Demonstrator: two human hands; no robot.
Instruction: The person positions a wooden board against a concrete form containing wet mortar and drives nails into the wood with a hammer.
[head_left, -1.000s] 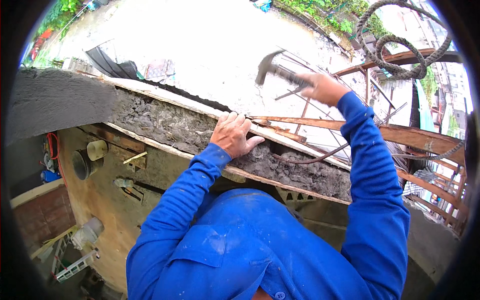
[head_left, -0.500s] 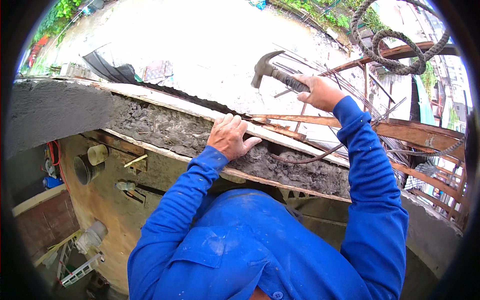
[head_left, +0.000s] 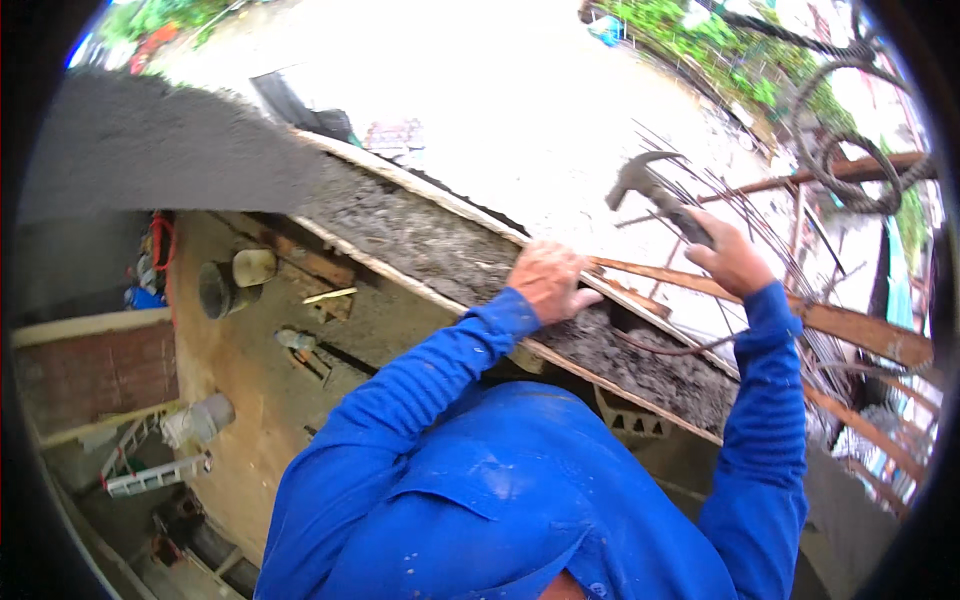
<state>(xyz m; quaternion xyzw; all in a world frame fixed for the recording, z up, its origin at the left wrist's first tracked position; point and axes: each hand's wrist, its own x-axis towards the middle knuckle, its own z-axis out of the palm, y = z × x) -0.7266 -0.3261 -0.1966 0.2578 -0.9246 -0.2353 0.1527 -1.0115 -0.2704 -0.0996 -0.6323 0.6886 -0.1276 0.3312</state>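
Observation:
My right hand (head_left: 730, 255) holds a claw hammer (head_left: 650, 185) by its dark, worn handle, raised above a long formwork trough. My left hand (head_left: 550, 280) grips the pale upper board (head_left: 400, 172) of that trough, fingers over its edge and thumb pointing right. Between this board and the lower board (head_left: 385, 265) lies rough, lumpy grey concrete (head_left: 430, 230), with a dark hollow just right of my left hand. A bent rusty bar (head_left: 668, 348) crosses the concrete there.
Thick coiled rope (head_left: 860, 160) hangs at the upper right, near timber beams (head_left: 865, 330) and thin rebar. A smooth grey ledge (head_left: 150, 150) continues left. Far below are buckets (head_left: 225, 290), an aluminium ladder (head_left: 160, 478) and ground. Bright open ground with greenery lies beyond the trough.
The view has swung left, so the trough and both hands appear farther right. The hammer stays raised, a little lower relative to the trough; my left hand keeps its place on the board.

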